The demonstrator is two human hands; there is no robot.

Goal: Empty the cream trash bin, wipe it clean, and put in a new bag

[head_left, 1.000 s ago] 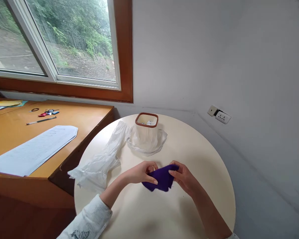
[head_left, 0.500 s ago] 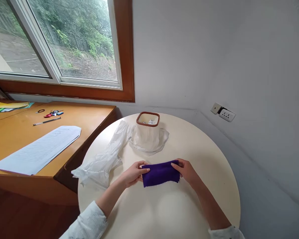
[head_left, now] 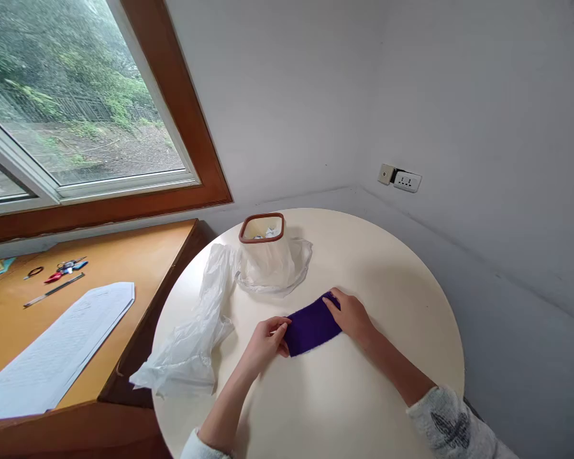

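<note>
A piece of purple cloth (head_left: pixel 312 326) with frayed edges stretches between my hands, low over the round table. My left hand (head_left: pixel 266 343) pinches its left edge between thumb and fingers. At the other end, my right hand (head_left: pixel 351 315) grips the upper right corner, thumb on top; its fingertips behind the cloth are hidden. Beyond the cloth stands a small bin (head_left: pixel 263 255) with a brown rim, wrapped in a translucent bag, with crumpled white bits inside.
A crumpled white plastic bag (head_left: pixel 191 344) lies along the left of the round cream table (head_left: pixel 392 287). To the left, a wooden desk (head_left: pixel 138 255) holds papers (head_left: pixel 71 344), a pen (head_left: pixel 53 291) and keys (head_left: pixel 69 266). Wall sockets (head_left: pixel 407 182) are at right.
The view has turned right and tilted. The cloth now slants, its right end farther up than its left, and my right hand has shifted with it. Both hands keep hold of it.
</note>
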